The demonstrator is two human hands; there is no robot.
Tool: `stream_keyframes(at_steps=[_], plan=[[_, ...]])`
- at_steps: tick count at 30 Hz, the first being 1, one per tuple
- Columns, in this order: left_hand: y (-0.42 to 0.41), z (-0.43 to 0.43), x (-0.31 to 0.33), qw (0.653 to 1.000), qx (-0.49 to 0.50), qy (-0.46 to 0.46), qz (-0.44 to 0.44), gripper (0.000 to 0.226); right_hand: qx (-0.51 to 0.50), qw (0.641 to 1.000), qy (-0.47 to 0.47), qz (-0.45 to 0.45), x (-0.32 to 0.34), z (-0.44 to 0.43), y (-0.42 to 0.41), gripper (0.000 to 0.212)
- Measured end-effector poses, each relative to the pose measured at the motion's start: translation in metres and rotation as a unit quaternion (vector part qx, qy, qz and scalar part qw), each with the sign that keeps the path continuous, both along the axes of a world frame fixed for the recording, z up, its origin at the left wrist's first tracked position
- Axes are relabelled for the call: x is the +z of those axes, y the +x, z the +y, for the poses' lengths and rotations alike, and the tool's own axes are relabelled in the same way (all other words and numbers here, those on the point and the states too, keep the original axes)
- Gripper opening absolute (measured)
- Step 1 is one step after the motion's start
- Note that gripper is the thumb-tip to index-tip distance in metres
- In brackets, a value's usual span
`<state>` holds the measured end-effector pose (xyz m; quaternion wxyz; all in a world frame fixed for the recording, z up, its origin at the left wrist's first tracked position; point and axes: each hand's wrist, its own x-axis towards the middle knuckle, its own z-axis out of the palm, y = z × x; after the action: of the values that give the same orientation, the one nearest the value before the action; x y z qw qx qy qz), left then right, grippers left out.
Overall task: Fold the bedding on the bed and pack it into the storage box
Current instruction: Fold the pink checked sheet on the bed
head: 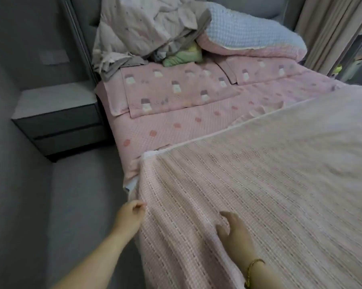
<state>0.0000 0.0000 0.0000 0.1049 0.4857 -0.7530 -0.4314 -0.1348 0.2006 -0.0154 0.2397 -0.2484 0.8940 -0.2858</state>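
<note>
Now left hand [132, 213] pinches pink blanket [269, 195] edge — right hand [233, 229] rests atop.

Head camera looks down along the bed [176, 126], seemingly from its side.

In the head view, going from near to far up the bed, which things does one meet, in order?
pink waffle blanket → pink dotted sheet → patterned pillow → green folded cloth → crumpled pale quilt at the head end
</note>
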Motion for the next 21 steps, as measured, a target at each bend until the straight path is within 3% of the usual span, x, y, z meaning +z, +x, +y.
stream_keyframes(at_steps=[6,9,10,13,17,19,21], plan=[[-0.044,-0.094,-0.082,1.000,0.009,-0.014,-0.005,0.031,0.057,0.994,0.078,0.046,-0.089,-0.115,-0.037,0.071],[-0.061,-0.124,-0.105,0.999,0.036,-0.014,0.019,0.036,0.051,0.985,0.104,0.125,-0.130,-0.127,-0.047,0.115],[-0.072,-0.136,-0.111,0.999,0.040,-0.008,0.032,0.035,0.042,0.986,0.105,0.126,-0.142,-0.133,-0.053,0.119],[-0.090,-0.149,-0.115,0.999,0.030,0.030,0.030,0.036,0.020,0.987,0.088,0.131,-0.158,-0.138,-0.056,0.106],[-0.095,-0.155,-0.122,1.000,0.016,0.015,0.004,0.062,0.053,0.983,0.128,0.122,-0.166,-0.142,-0.056,0.067],[-0.101,-0.160,-0.118,0.999,0.020,0.043,0.013,0.069,0.056,0.982,0.114,0.137,-0.169,-0.141,-0.056,0.063],[-0.110,-0.169,-0.112,0.989,0.026,0.133,0.059,0.051,0.046,0.978,0.111,0.173,-0.171,-0.140,-0.058,0.062]])
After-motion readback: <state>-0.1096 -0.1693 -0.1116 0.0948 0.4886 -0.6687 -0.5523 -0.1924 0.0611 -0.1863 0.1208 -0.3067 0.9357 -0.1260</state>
